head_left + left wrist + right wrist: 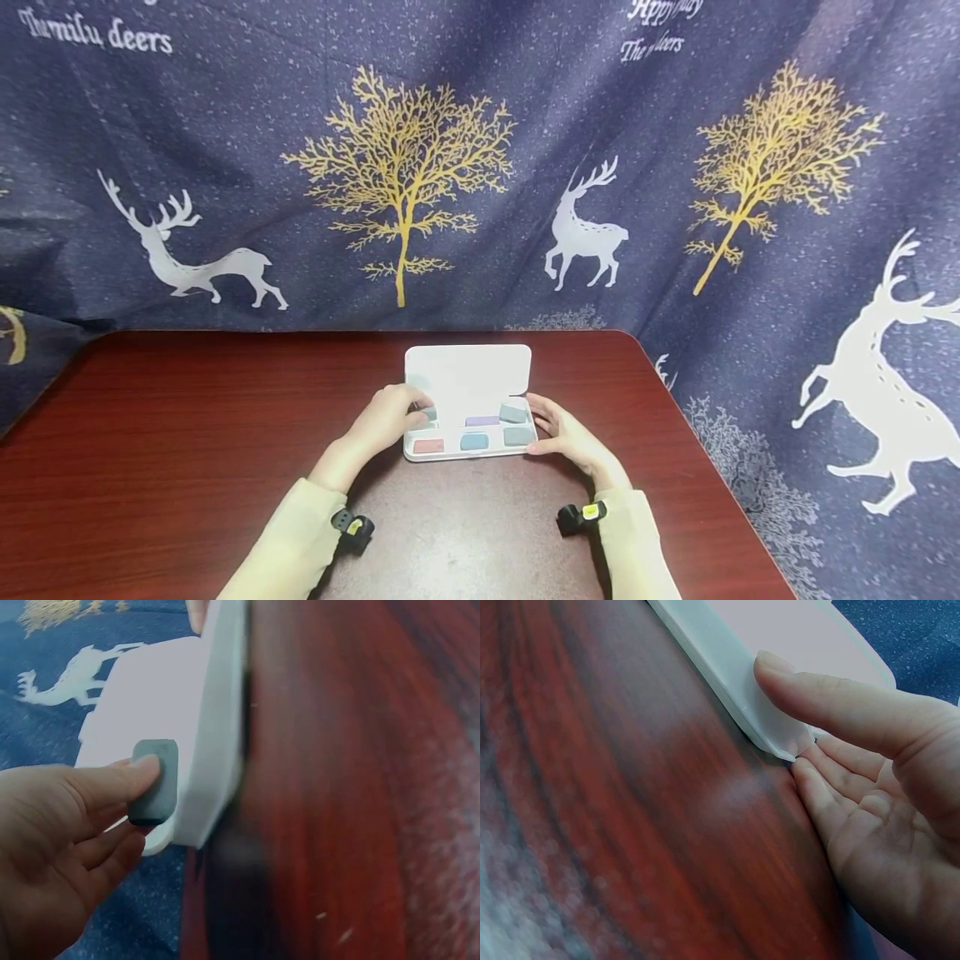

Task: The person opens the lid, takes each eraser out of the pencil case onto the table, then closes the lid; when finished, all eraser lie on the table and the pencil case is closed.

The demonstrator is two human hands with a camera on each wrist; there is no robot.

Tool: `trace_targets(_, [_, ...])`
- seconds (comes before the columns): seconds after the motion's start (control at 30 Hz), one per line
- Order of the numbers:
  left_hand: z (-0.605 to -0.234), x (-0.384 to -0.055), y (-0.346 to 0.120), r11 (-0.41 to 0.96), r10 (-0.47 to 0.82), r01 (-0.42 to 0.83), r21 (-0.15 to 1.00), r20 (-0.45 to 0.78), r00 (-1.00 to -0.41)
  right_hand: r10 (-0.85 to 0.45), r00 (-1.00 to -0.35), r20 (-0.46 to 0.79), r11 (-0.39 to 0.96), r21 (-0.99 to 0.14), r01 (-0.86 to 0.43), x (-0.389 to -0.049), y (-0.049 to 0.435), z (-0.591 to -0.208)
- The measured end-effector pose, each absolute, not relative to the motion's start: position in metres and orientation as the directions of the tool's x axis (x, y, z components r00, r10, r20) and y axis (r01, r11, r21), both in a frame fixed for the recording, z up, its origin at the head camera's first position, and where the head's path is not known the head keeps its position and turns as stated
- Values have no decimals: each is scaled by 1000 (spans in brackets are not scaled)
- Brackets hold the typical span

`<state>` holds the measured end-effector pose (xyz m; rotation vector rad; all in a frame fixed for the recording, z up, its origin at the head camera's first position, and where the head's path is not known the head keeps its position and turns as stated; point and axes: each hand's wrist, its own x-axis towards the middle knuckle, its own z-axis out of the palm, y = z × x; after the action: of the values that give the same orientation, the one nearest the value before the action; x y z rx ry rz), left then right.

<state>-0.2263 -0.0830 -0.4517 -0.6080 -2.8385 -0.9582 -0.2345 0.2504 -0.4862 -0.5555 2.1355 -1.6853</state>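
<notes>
A white case [468, 431] lies on the table with its lid [467, 371] raised at the back. My left hand [386, 417] is over the case's left end, pinching a small grey-green rounded block [156, 784] between thumb and fingers. At the right end, my right hand [566, 435] holds the case, thumb at the front corner and fingers along the side. Inside are a pink block [429, 446], a blue block [474, 441] and a grey block [519, 436] in front. Behind them are a purple block [482, 421] and a tilted grey block [513, 412].
The case stands near the far edge of a dark red wooden table [187, 467]. Directly behind the table hangs a navy cloth [480, 292] printed with white deer and yellow trees; it continues along the right side.
</notes>
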Motion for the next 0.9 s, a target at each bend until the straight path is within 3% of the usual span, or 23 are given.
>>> trace_targets(0.13, [-447, -225, -92, 662, 298, 387, 641, 249, -922, -515, -856, -36, 214, -973, -88, -235, 251, -486])
trace_targets(0.37, [-446, -224, -111, 556, 136, 227, 800, 181, -974, -511, -859, -35, 210, -974, -86, -234, 251, -486])
trace_targets(0.6, [-458, -225, -124, 558, 28, 64, 827, 59, -998, -511, -859, -38, 209, -975, -81, -233, 251, -484])
trace_targets(0.9, [-467, -221, -128, 509, 39, -53, 859, -85, -996, -515, -857, -28, 206, -974, -92, -234, 250, -486])
